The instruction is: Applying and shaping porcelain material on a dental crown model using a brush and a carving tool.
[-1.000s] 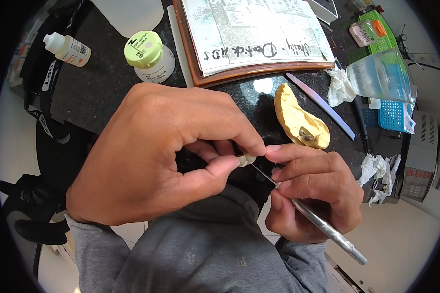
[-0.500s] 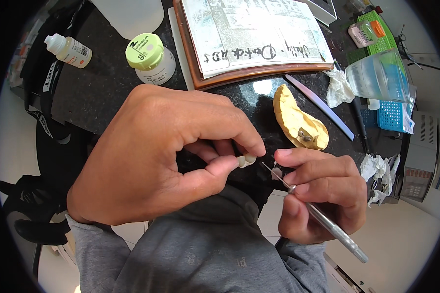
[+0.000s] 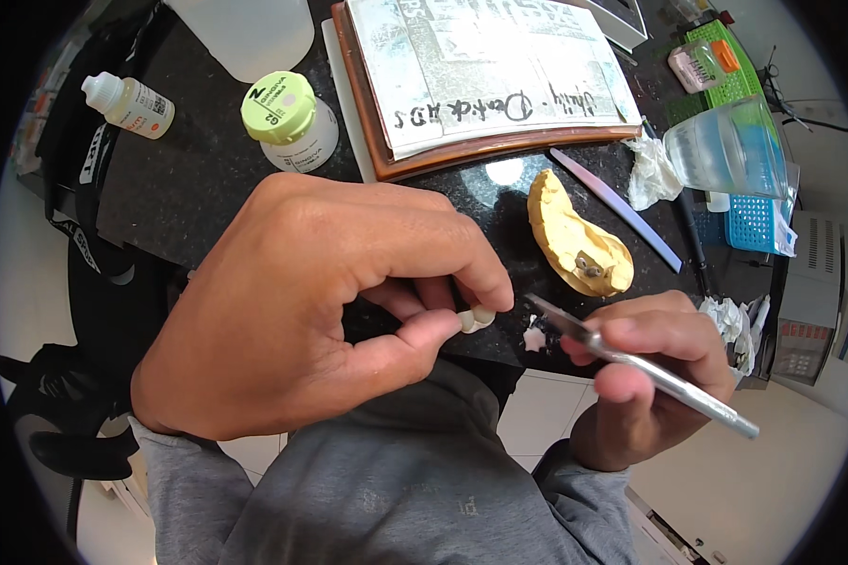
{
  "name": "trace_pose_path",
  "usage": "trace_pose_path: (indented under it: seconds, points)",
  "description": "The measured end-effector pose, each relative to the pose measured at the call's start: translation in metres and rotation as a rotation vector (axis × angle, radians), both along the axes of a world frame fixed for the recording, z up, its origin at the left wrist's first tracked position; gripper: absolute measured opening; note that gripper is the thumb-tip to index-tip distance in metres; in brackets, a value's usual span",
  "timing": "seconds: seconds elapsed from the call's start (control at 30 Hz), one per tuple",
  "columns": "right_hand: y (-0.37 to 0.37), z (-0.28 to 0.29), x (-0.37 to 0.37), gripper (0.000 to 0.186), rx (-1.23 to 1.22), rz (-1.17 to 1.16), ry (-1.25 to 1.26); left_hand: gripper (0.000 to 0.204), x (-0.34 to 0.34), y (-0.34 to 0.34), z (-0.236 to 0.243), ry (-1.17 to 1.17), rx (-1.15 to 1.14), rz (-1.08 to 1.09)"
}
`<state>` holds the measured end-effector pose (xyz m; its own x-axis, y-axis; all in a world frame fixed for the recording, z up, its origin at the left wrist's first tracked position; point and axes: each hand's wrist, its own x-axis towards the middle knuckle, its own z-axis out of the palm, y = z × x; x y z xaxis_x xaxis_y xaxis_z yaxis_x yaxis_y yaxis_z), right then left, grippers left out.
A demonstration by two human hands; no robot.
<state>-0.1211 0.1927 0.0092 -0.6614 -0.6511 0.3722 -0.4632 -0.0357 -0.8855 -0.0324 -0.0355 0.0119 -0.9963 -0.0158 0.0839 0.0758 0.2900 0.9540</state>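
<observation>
Between thumb and forefinger, my left hand (image 3: 320, 301) pinches a small dental crown piece (image 3: 476, 318), off-white and tooth-shaped; my fingers cover part of it. To its right, my right hand (image 3: 664, 377) grips a slim silver craft knife (image 3: 669, 379) with a knurled handle. The blade points up and left, slightly blurred, apart from the crown piece. Just beyond the right hand lies a yellow plaster dental model (image 3: 575, 231), curved, with a dark metal spot near its lower end. A pale pinkish-white scrap (image 3: 534, 335) rests on the black countertop between my hands.
A jar with a green lid (image 3: 281, 108), a dropper bottle (image 3: 127, 105) and a brown-edged pad (image 3: 499, 75) stand beyond my left hand. On the right are a purple nail file (image 3: 617, 209), a glass of water (image 3: 725, 146), crumpled tissues (image 3: 652, 171) and a blue basket (image 3: 756, 221).
My right hand has drawn back to the right and turned the knife, so its handle lies flatter and the blade's side shows. The pale scrap shows more fully. My left hand keeps its pinch.
</observation>
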Motion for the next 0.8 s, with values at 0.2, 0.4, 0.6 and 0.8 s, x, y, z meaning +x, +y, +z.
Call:
trace_pose_path:
  seconds: [0.2, 0.4, 0.6, 0.8]
  points:
    - [-0.005, 0.002, -0.003, 0.043, 0.052, 0.129, 0.185, 0.029, -0.002, -0.001, -0.001, -0.011, 0.014, -0.020]
    - [-0.016, 0.000, 0.004, 0.038, -0.002, 0.122, 0.171, 0.028, -0.003, -0.008, 0.004, -0.071, 0.008, -0.085]
    - [-0.019, -0.007, 0.002, 0.028, 0.033, 0.195, 0.317, 0.029, -0.004, -0.007, 0.001, -0.082, 0.070, -0.075]
    - [-0.019, -0.004, 0.001, 0.027, 0.049, 0.207, 0.303, 0.029, -0.004, -0.006, 0.003, -0.079, 0.070, -0.077]
